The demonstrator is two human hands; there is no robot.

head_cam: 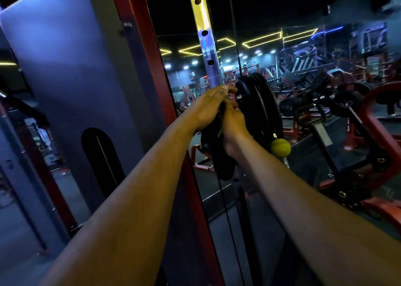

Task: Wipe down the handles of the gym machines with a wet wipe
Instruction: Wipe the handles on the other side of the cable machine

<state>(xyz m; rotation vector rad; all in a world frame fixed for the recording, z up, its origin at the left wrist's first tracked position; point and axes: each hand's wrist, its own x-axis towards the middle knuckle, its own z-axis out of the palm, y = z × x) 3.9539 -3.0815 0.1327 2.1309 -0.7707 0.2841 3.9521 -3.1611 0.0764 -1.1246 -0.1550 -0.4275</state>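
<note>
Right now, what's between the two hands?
In the head view, a thin dark strap-like handle part runs between the left hand and right hand. No wet wipe is visible there.

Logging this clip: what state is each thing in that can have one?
Left hand: raised, fingers curled over something dark.
Right hand: raised against the left, closed.
Wet wipe: not discernible.
Yellow ball: hanging on the cable.
Black weight plates: upright beside the hands.
Ceiling lights: on.
</note>
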